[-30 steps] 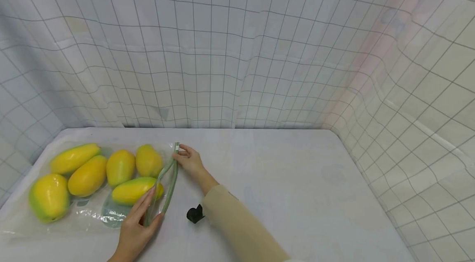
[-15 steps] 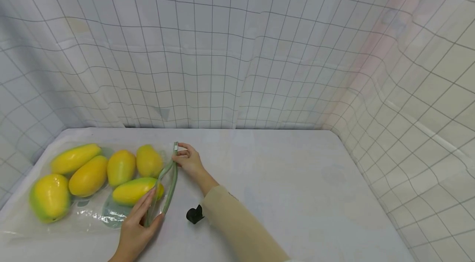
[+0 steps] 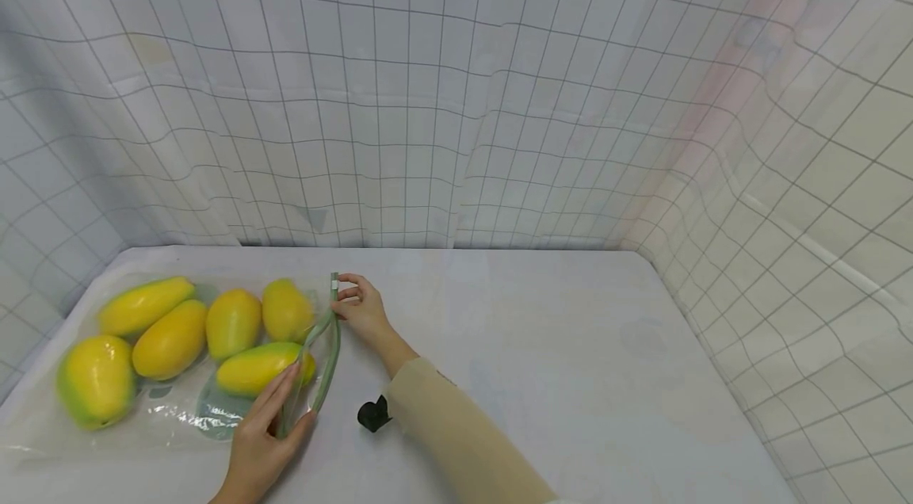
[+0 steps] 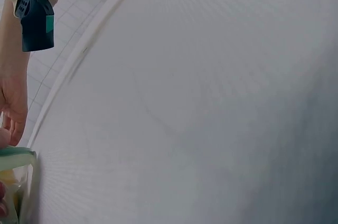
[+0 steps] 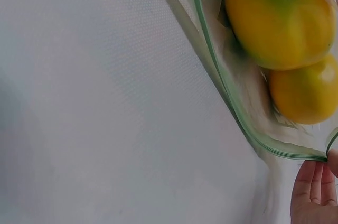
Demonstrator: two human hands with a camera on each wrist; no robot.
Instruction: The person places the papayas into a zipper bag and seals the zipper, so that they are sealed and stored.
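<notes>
A clear zip bag [image 3: 178, 410] with a green zip edge [image 3: 327, 379] lies on the left of the table, several yellow-green mangoes [image 3: 250, 369] inside. Its mouth faces right and gapes. My right hand [image 3: 365, 318] pinches the far corner of the zip edge between thumb and fingers; the right wrist view shows this grip too. My left hand [image 3: 258, 441] holds the near end of the mouth, fingers over the upper film and thumb at the other lip. In the right wrist view, a large mango [image 5: 280, 20] shows inside the mouth.
A white cloth covers the table [image 3: 556, 361]. Grid-patterned curtains [image 3: 399, 108] stand behind it and at both sides. A small black device [image 3: 373, 414] sits by the right sleeve [image 3: 456, 425].
The right hand has drawn the far corner of the zip edge slightly left. The left hand and the mangoes stay practically where they were.
</notes>
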